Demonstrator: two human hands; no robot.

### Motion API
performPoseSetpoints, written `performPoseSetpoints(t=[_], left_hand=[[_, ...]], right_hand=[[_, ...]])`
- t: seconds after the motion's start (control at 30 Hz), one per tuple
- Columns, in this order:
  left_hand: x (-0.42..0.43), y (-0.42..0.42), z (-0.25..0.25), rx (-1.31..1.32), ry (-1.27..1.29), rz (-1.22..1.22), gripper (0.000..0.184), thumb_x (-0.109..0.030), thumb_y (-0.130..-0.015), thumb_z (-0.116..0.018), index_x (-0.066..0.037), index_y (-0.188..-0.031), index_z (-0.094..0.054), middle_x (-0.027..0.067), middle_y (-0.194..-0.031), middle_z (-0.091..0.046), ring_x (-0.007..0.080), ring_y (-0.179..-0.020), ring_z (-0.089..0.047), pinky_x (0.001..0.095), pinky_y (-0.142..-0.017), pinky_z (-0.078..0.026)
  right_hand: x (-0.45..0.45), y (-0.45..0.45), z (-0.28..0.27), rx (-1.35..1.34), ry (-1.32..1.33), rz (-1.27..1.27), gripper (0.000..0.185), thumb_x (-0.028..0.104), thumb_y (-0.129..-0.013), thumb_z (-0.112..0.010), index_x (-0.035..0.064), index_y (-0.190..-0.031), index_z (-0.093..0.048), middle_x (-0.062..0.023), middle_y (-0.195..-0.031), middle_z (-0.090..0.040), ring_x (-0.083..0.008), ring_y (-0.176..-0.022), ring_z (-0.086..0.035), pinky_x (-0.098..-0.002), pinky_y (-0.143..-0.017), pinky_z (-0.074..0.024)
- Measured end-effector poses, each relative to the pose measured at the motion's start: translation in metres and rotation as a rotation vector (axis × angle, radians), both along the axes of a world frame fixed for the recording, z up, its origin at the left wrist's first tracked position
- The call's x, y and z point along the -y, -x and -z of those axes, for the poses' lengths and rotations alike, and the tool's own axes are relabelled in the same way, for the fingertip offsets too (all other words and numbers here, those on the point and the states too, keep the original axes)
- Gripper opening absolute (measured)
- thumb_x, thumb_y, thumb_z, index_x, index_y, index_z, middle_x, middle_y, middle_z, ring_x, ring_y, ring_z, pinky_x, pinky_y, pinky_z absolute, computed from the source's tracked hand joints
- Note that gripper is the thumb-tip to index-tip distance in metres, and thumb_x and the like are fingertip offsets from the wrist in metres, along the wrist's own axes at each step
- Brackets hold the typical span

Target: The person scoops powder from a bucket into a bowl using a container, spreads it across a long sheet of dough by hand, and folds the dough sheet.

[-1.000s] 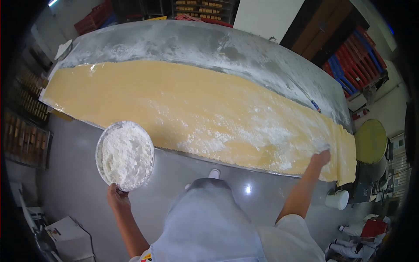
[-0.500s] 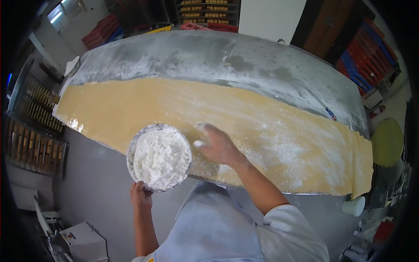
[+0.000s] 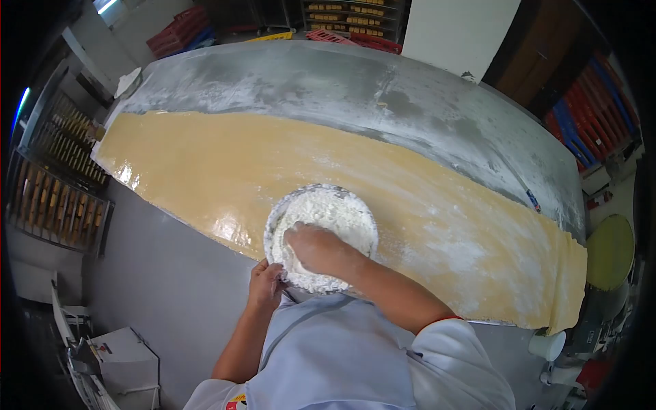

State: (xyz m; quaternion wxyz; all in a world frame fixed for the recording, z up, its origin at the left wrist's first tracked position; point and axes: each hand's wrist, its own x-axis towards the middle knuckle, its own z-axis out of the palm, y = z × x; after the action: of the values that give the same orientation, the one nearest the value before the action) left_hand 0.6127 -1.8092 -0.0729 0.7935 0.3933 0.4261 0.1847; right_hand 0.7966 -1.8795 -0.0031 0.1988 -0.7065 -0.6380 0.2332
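Observation:
A round metal bowl [image 3: 371, 229] full of white flour [image 3: 335, 208] is held over the near edge of a long sheet of rolled dough [image 3: 198, 164]. My left hand [image 3: 264, 285] grips the bowl's rim at its lower left, thumb side against the flour-dusted edge. Inside the bowl, my right hand [image 3: 318, 249] is curled into the flour, its fingertips partly buried. The dough has streaks of flour over its right half, while its left part looks barer and shiny.
The dough lies on a long metal worktable [image 3: 321, 75] dusted with flour. A thin stick-like tool [image 3: 531, 199] rests near its right end. Racks [image 3: 58, 205] stand at left, stacked red and blue crates [image 3: 588, 113] at right. A white bucket [image 3: 547, 346] is below the right corner.
The bowl and my left hand have shifted right in the view. My right hand, earlier over the dough with fingers apart, is now down in the flour.

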Motion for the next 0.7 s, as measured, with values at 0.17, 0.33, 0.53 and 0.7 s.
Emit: performPoseSetpoints(t=[0.17,0.33,0.53,0.7], left_hand=[[-0.023,0.000,0.004,0.061,0.005,0.043,0.033,-0.005,-0.084,-0.051,0.001,-0.116,-0.058,0.0115,-0.099,-0.068,0.0214,-0.080,-0.069,0.0353,-0.063,-0.060],[-0.081,0.031,0.018,0.154,0.075,-0.020,0.029,-0.002,-0.085,-0.052,0.002,-0.112,-0.060,0.0119,-0.096,-0.068,0.0217,-0.077,-0.069,0.0366,-0.064,-0.060],[-0.188,0.126,0.020,0.249,-0.023,-0.016,0.025,-0.002,-0.085,-0.052,0.002,-0.108,-0.060,0.0096,-0.092,-0.068,0.0181,-0.070,-0.068,0.0299,-0.057,-0.058],[-0.250,0.175,-0.008,0.087,-0.148,-0.178,0.016,-0.008,-0.084,-0.056,-0.003,-0.099,-0.061,0.0023,-0.076,-0.064,0.0096,-0.057,-0.060,0.0207,-0.047,-0.050]], right_hand=[[-0.009,-0.031,-0.008,-0.499,-0.177,0.260,0.027,0.005,-0.085,-0.055,0.0014,-0.112,-0.058,-0.0204,-0.103,-0.063,-0.0319,-0.094,-0.065,-0.0390,-0.085,-0.0522],[0.040,-0.088,0.019,-1.475,-1.009,0.842,0.020,0.007,-0.090,-0.054,0.0023,-0.107,-0.062,-0.0083,-0.098,-0.066,-0.0180,-0.086,-0.065,-0.0308,-0.077,-0.0540],[0.210,-0.172,0.081,0.305,-0.534,1.670,0.036,0.017,-0.095,-0.052,0.0032,-0.128,-0.056,-0.0141,-0.121,-0.063,-0.0279,-0.105,-0.064,-0.0400,-0.088,-0.0511],[0.090,-0.171,0.188,0.804,1.007,1.641,0.047,0.020,-0.100,-0.041,0.0055,-0.144,-0.043,-0.0138,-0.144,-0.049,-0.0327,-0.131,-0.047,-0.0587,-0.109,-0.0303]])
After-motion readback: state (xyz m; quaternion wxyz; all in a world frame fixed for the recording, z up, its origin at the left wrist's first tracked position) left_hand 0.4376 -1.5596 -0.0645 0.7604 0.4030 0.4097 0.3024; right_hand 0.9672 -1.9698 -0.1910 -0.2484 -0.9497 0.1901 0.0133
